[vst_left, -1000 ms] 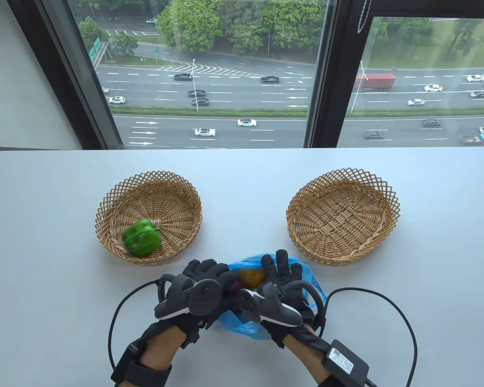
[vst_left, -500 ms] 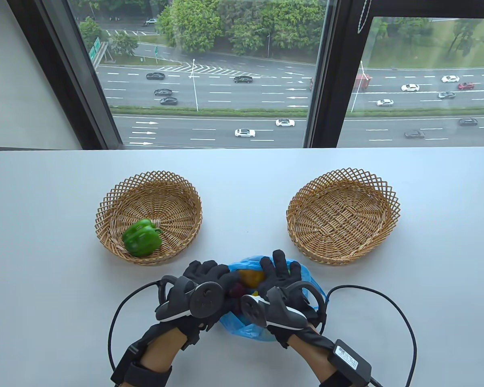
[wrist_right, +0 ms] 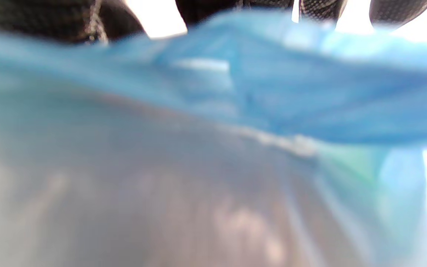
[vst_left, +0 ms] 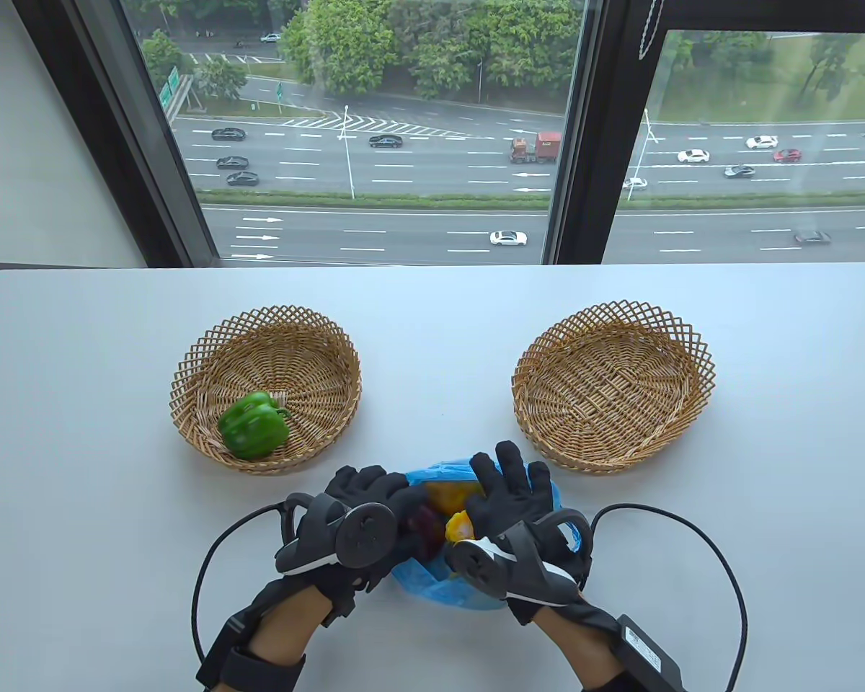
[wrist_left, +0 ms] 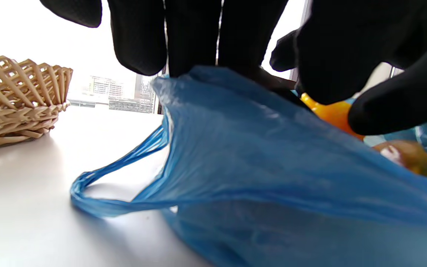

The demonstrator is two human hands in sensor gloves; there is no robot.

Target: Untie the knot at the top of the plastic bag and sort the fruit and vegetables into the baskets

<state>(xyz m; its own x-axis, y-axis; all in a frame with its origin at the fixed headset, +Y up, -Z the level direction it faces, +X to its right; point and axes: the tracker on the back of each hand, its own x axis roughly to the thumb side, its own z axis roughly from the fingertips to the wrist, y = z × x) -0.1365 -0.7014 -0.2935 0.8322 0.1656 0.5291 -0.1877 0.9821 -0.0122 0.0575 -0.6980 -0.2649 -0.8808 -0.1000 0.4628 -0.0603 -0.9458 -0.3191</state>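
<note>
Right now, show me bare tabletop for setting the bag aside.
Bare white table between the left wicker basket and the empty right wicker basket, and outside each. Crowded near the front edge: both hands and the blue plastic bag.

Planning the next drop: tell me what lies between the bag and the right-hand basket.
Nothing visible does. Only bare table separates the blue bag from the right basket, which is close beside it; the right hand rests on the bag.

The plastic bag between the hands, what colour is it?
Blue, translucent plastic bag; clearest in the left wrist view.
</note>
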